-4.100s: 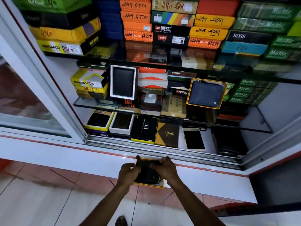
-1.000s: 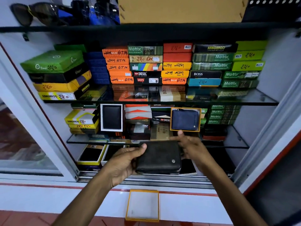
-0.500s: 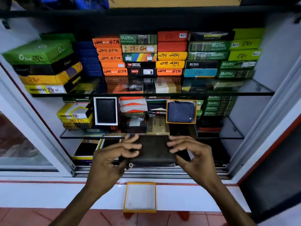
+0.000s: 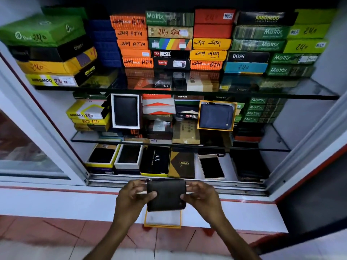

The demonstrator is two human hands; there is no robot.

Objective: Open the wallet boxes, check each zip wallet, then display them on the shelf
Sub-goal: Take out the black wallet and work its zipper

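The left hand [image 4: 134, 197] and the right hand [image 4: 201, 197] are each clamped on one end of a dark zip wallet [image 4: 166, 195], thumbs on its face and fingers behind, holding it flat in the air in front of the cabinet's sliding-door track [image 4: 187, 184], with what looks like the zip pull poking out at its top left corner; whether the zip is closed I cannot tell. Directly under the wallet, its open orange-edged box [image 4: 162, 221] lies on the red tiled floor [image 4: 56, 233] against the white base of the cabinet. Further out, on the middle glass shelf [image 4: 262, 148], a blue zip wallet [image 4: 216, 116] already stands upright in a matching orange box, and a black wallet in a white box [image 4: 125, 111] stands to its left. So this looks like the checking stage for one wallet: one zip wallet is displayed, this one still has to go back in its box and up on the shelf, and many stacked boxes [image 4: 169, 40] above remain closed
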